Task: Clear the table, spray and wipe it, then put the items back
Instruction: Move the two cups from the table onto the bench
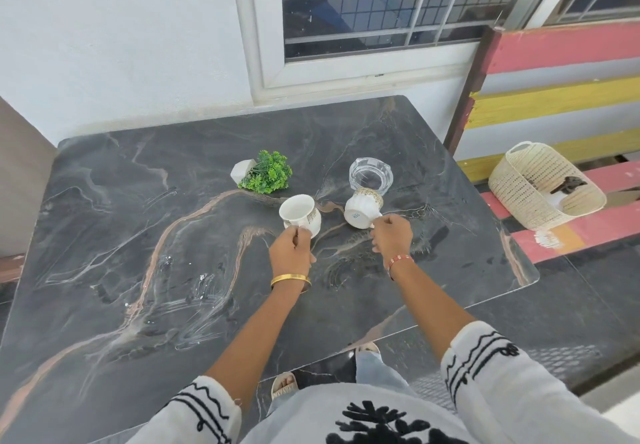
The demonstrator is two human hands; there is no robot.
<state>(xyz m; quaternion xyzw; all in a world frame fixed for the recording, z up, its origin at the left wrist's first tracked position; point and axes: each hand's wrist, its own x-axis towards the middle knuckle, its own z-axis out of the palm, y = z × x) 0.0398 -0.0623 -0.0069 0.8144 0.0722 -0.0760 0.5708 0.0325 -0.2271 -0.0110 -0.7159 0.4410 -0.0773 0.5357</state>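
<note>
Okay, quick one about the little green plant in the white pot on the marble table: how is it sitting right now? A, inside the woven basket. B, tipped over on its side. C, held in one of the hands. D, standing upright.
B: the plant lies on its side on the table, its white pot pointing left and the leaves spilling right, away from the basket and untouched by either hand.

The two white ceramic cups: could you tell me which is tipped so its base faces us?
The white cup in the right hand; the left-hand cup shows its open mouth.
</note>
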